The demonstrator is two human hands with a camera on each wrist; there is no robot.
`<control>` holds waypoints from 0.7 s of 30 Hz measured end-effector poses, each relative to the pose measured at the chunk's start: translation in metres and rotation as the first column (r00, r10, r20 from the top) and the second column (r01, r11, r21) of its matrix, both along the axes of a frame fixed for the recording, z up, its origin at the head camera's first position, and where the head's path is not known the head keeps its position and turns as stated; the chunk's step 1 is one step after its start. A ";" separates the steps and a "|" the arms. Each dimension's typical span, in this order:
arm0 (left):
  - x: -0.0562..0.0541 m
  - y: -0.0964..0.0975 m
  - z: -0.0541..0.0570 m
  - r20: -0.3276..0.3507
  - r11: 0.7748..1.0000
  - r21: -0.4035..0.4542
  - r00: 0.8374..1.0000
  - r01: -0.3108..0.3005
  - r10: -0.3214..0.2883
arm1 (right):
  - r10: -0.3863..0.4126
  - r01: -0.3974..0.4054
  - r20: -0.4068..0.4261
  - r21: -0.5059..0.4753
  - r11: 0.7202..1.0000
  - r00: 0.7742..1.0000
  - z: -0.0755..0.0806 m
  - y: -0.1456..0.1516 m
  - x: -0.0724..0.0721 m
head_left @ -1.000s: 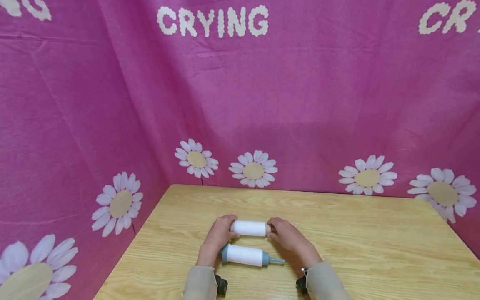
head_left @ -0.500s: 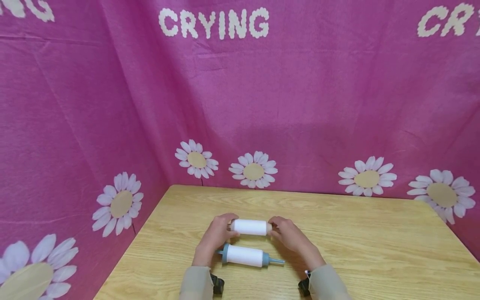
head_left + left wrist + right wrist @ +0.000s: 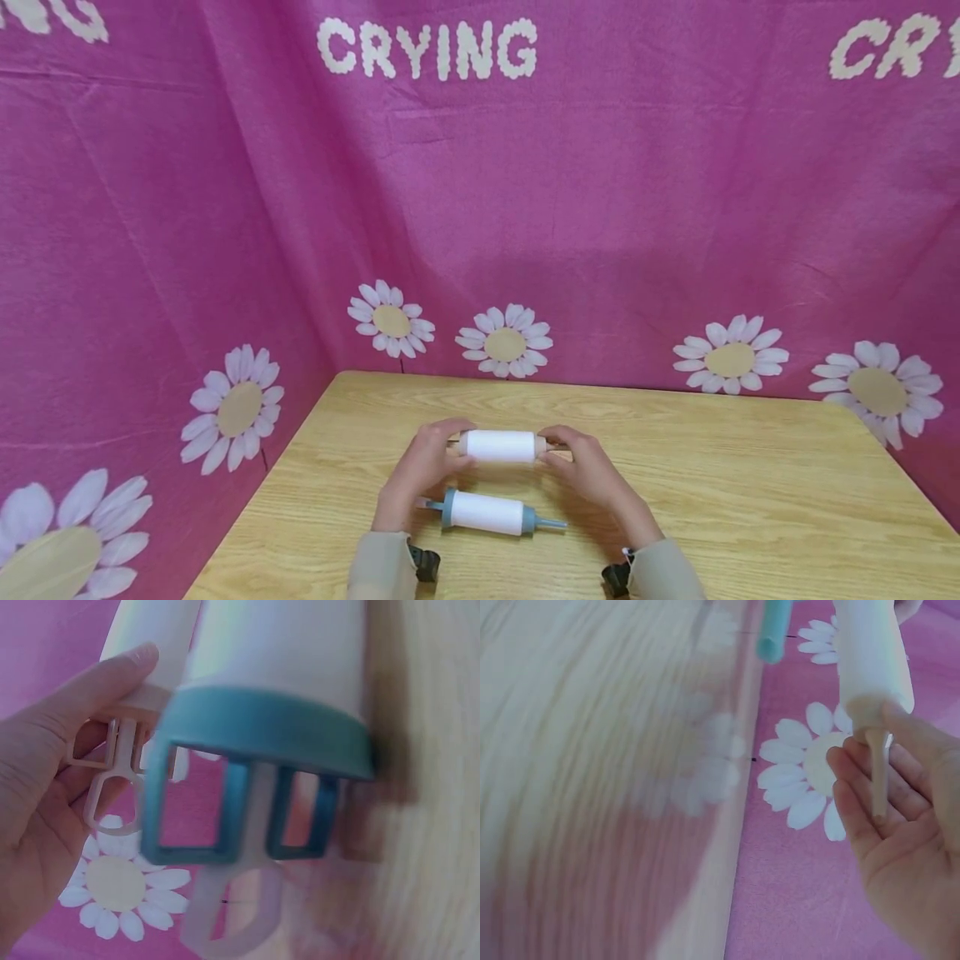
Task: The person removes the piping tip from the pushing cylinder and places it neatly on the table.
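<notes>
Both my hands hold a syringe-like white tube [image 3: 501, 446] with beige ends, lying crosswise. My left hand [image 3: 420, 460] grips its left end, the thumb on the barrel near the beige loops [image 3: 116, 780]. At the other end my right hand [image 3: 588, 467] has its thumb by the barrel's end and its fingers behind the thin beige nozzle [image 3: 879, 776]. A matching white tube with teal ends [image 3: 487, 512] lies on the table nearer to me, its nozzle pointing right. Its teal collar with finger loops [image 3: 255, 735] and pale plunger ring [image 3: 232, 915] show large in the left wrist view.
The wood-grain table [image 3: 750, 500] extends to both sides. A magenta cloth [image 3: 600, 167] with printed daisies and letters hangs behind and at the left. Black wrist cameras [image 3: 426, 564] sit at both cuffs.
Both hands have moved slightly away from me with the beige-ended tube and spread a little apart, so more of its ends shows. The teal-ended tube has stayed nearly in place.
</notes>
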State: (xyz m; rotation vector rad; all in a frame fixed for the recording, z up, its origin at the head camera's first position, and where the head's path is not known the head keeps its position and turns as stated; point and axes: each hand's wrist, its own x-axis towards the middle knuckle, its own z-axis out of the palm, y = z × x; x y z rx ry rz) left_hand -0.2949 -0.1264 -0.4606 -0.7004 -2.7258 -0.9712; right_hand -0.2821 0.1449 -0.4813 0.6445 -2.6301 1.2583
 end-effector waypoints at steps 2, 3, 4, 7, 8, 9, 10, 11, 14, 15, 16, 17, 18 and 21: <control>0.002 0.000 0.004 0.010 1.000 0.023 1.000 0.006 -0.006 | -0.025 0.025 0.008 -0.029 0.999 1.000 0.003 0.001 0.003; 0.003 0.000 0.006 0.022 0.999 0.036 1.000 0.005 -0.006 | -0.034 0.035 0.010 -0.040 0.999 0.999 0.004 0.002 0.004; 0.004 0.000 0.008 0.032 0.999 0.048 0.999 0.004 -0.006 | -0.037 0.037 0.004 -0.046 0.998 0.999 0.005 0.002 0.005; 0.005 0.001 0.013 0.044 0.998 0.060 0.999 0.007 -0.010 | -0.043 0.042 -0.009 -0.054 0.998 0.999 0.009 0.004 0.008; 0.004 0.001 0.014 0.044 0.998 0.060 0.999 0.008 -0.011 | -0.040 0.040 -0.010 -0.057 0.998 0.999 0.011 0.004 0.008; 0.004 0.002 0.015 0.049 0.998 0.058 0.999 0.007 -0.010 | -0.038 0.038 -0.009 -0.054 0.998 0.999 0.012 0.005 0.009; 0.004 0.002 0.016 0.051 0.998 0.055 0.999 0.009 -0.012 | -0.036 0.035 -0.006 -0.053 0.998 0.999 0.013 0.005 0.009; 0.004 0.002 0.016 0.049 0.999 0.050 0.999 0.012 -0.014 | -0.034 0.034 -0.001 -0.055 0.998 0.999 0.013 0.006 0.010; 0.004 0.004 0.016 0.058 0.999 0.047 0.998 0.013 -0.016 | -0.030 0.031 0.018 -0.059 0.998 0.999 0.014 0.008 0.010; 0.004 0.004 0.016 0.062 0.999 0.050 0.998 0.014 -0.017 | -0.027 0.028 0.015 -0.054 0.998 1.000 0.014 0.008 0.011; 0.004 0.004 0.016 0.066 0.999 0.051 0.998 0.015 -0.018 | -0.026 0.027 0.018 -0.056 0.998 0.999 0.014 0.009 0.011; 0.004 0.005 0.015 0.070 0.998 0.055 0.997 0.015 -0.019 | -0.026 0.027 0.021 -0.057 0.998 0.999 0.014 0.010 0.011; 0.004 0.005 0.015 0.075 0.998 0.058 0.997 0.014 -0.019 | -0.027 0.028 0.021 -0.057 0.998 0.999 0.014 0.011 0.012; 0.004 0.007 0.014 0.084 0.998 0.067 0.996 0.021 -0.026 | -0.030 0.031 0.019 -0.051 0.998 0.999 0.014 0.014 0.014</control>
